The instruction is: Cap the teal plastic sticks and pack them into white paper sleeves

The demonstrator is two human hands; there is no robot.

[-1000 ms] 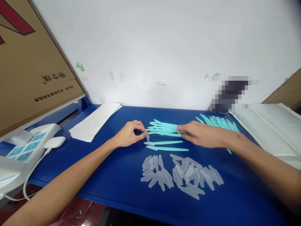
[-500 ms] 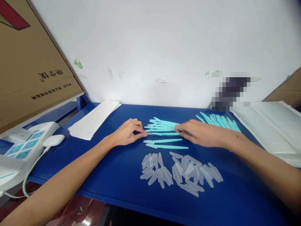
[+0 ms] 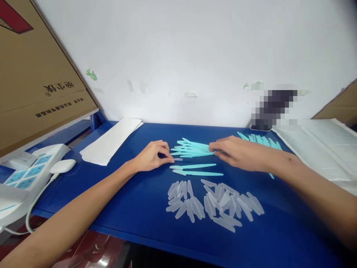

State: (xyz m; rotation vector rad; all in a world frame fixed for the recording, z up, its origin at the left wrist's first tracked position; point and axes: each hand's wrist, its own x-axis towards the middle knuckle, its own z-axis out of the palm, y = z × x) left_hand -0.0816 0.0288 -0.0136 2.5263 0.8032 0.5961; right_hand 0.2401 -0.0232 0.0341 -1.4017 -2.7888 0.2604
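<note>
Looks like workshop: blue bench [image 3: 134, 208], cardboard box [image 3: 33, 67], power strip [image 3: 54, 152], piled turquoise sticks [image 3: 195, 148].

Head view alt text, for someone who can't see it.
Left hand pinches a small translucent piece; right hand is at the right-hand ends of bunched turquoise sticks. Two separate turquoise sticks and many loose translucent pieces lie nearer the camera on a blue table.

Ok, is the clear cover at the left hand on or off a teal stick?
Off: the clear cover juts from the left hand with no teal showing inside it; teal sticks lie beside it.
</note>
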